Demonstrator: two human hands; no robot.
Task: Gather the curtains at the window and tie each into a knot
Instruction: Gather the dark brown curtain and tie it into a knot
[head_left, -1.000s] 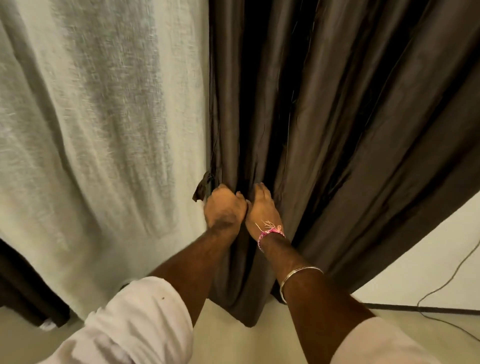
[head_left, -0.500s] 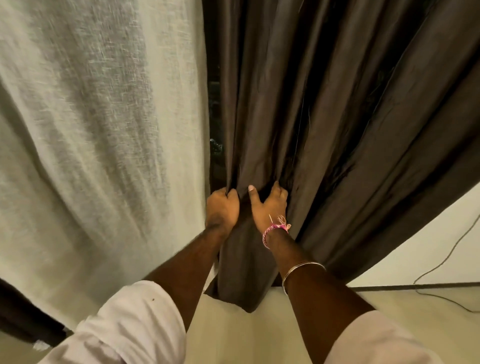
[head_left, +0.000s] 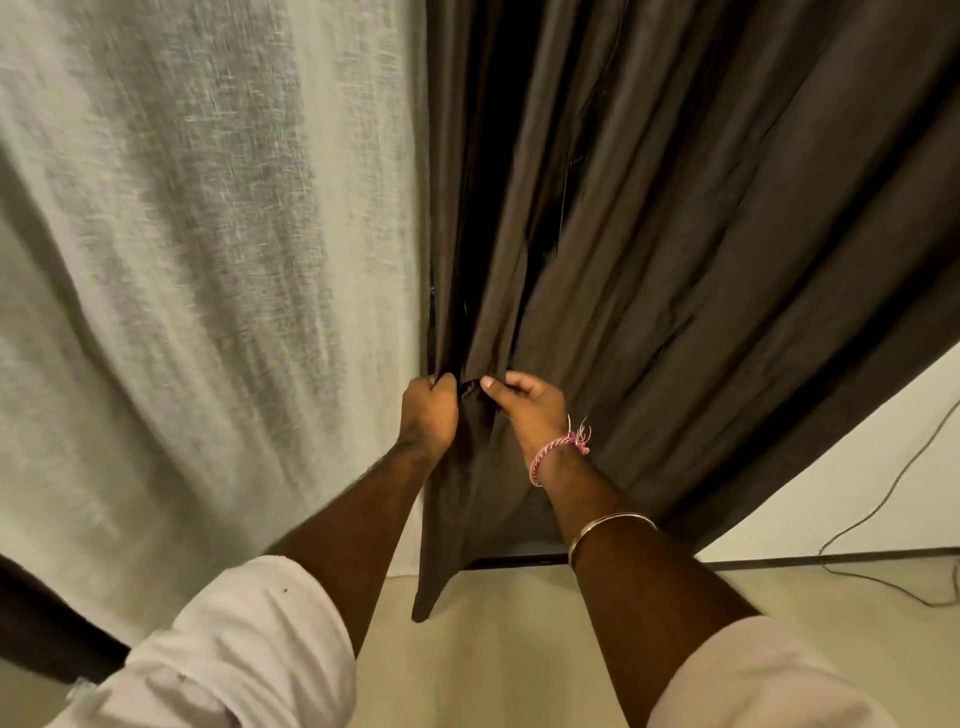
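At frame centre, the left hand grips the dark brown satin curtain's edge folds; the right hand pinches the neighbouring pleat; best gather pleats evenly leftward, bunching tightly before knotting.

My left hand grips the inner edge of the dark brown curtain, fingers curled round a bunched fold, and my right hand pinches the next folds just beside it, thumb on top. The brown cloth hangs in deep pleats up and to the right, its lower corner dangling above the pale floor between my forearms, while the pale sheer curtain hangs to the left. A pink thread band and a metal bangle sit on my right forearm, and a thin cable trails down the white wall at right.
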